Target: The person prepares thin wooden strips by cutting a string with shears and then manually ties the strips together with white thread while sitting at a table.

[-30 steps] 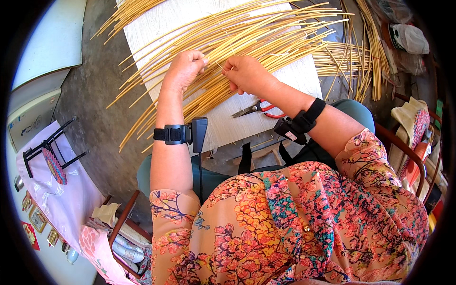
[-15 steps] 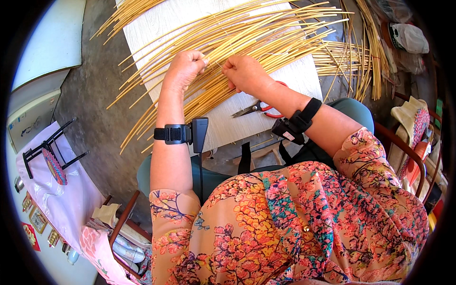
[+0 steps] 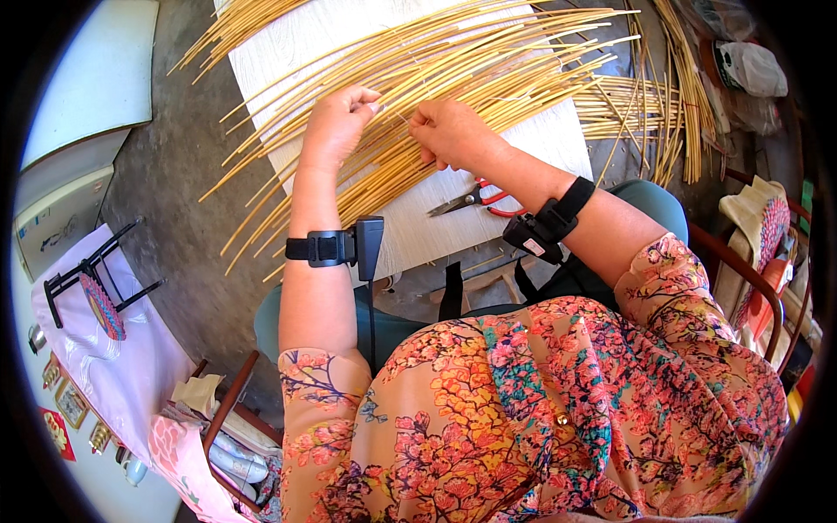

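Note:
A wide layer of long, thin yellow-brown sticks (image 3: 497, 77) lies slantwise over a pale wood-grain board. Thin pale string (image 3: 395, 113) shows across the sticks, in the gap between my two hands. My left hand (image 3: 334, 126) is over the left part of the layer, thumb and forefinger pinched at the string's left end. Close by, my right hand (image 3: 453, 132) is closed with fingers curled down at the string's other end; its fingertips are partly hidden. Red-handled scissors (image 3: 464, 202) lie on the board below my right wrist.
The white board (image 3: 410, 237) ends near my knees. More sticks (image 3: 235, 30) lie at the far left, and another bundle (image 3: 689, 105) stands at the right. A folding stool (image 3: 105, 279) is on the left; a wooden chair arm (image 3: 741, 261) curves beside my right.
My left hand has shifted slightly up, and its forefinger is straighter. My right hand stays nearly in place above the sticks.

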Motion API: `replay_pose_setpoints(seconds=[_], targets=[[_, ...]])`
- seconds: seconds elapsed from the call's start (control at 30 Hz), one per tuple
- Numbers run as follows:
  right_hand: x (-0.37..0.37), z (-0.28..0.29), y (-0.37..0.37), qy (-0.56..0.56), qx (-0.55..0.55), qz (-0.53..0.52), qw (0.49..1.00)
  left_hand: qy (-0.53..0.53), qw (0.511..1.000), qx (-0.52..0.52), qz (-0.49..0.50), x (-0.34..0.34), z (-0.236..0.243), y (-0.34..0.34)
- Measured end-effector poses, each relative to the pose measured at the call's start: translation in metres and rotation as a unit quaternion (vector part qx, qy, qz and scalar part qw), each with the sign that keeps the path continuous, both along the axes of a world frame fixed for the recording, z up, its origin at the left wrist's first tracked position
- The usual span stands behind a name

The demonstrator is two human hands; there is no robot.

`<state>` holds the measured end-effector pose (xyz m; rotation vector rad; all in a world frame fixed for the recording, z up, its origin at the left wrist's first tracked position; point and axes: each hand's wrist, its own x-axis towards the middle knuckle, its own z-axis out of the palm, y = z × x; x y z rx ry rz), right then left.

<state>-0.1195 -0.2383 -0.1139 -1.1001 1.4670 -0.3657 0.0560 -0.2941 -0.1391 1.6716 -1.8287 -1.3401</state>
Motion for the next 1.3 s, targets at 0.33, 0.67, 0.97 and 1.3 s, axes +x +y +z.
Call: replay_pose_setpoints(seconds=[0.33, 0.67, 0.97, 1.3], targets=[[0.000, -0.004, -0.001, -0.012, 0.014, -0.018, 1.000, -0.084, 0.985, -0.142, -0.044, -0.007, 0.015, 0.006], [0.000, -0.002, 0.001, -0.030, 0.026, -0.034, 0.999, -0.046, 0.996, -0.074, -0.018, -0.009, 0.011, 0.008], [0.000, -0.005, 0.001, -0.031, 0.032, -0.030, 0.999, -0.036, 0.999, -0.030, -0.013, -0.005, 0.000, 0.007], [0.000, -0.007, 0.002, -0.027, 0.002, -0.045, 0.999, -0.086, 0.993, -0.082, -0.014, -0.014, 0.012, 0.011]])
